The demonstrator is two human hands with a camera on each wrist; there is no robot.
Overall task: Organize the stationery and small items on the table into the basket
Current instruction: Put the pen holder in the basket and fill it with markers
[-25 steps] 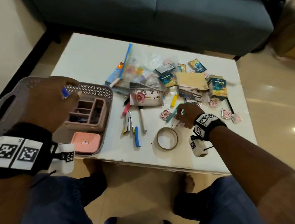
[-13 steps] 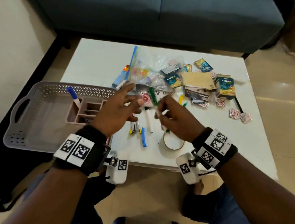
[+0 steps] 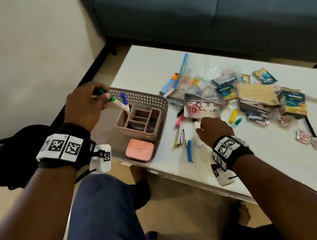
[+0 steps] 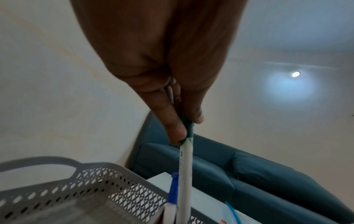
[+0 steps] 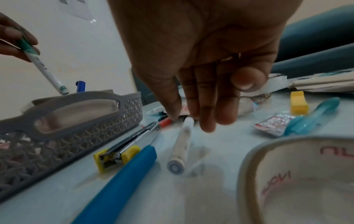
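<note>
Left hand [image 3: 84,105] pinched green-capped marker [image 3: 115,102] by cap, tip angled down over pink organizer [image 3: 141,120] inside basket [image 3: 146,100], beside blue-capped marker [image 3: 125,101] standing in organizer. Right hand [image 3: 213,130] hovered right of basket, fingers loose and apart, over white marker [image 5: 180,145] lying on table [image 3: 148,69]; no contact seen.

Green-capped marker [image 3: 115,101] tilted above grey basket [image 3: 146,99]
</note>
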